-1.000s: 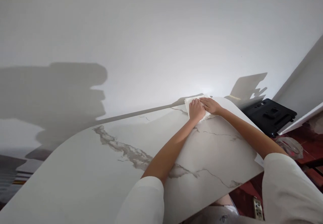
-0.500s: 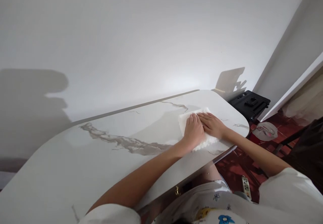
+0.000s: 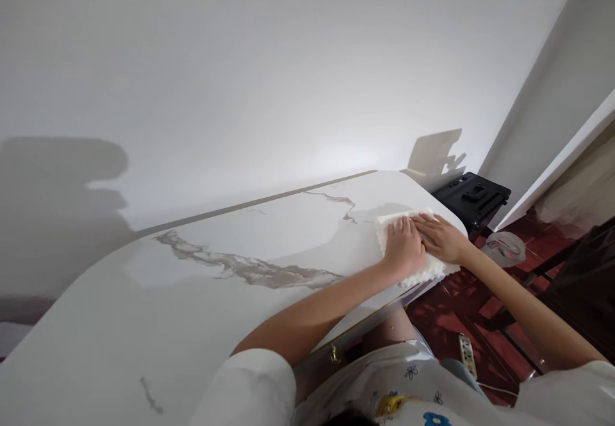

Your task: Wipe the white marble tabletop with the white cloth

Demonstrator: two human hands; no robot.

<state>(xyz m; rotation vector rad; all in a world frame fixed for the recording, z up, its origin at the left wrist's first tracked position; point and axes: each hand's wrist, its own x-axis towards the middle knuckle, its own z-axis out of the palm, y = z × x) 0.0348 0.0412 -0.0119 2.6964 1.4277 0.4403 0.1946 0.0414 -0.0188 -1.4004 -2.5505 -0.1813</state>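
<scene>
A white textured cloth (image 3: 423, 275) lies at the right near corner of a white marble-look table (image 3: 192, 298) with grey veins. My left hand (image 3: 403, 247) rests flat on the cloth, fingers stretched out and pressed down. Beside it my right hand (image 3: 439, 236) also lies flat on the cloth, fingers extended. The two hands touch side by side. The cloth's edge overhangs the table rim slightly.
A plain white wall rises behind the table. A black case (image 3: 473, 198) sits past the table's right end. On the red floor lie a clear plastic bag (image 3: 504, 246) and a power strip (image 3: 465, 349). A white panel (image 3: 557, 170) leans at right.
Both hands slid the cloth from the far corner toward me, then rightward to the table's near right edge. The camera view dropped and turned.
</scene>
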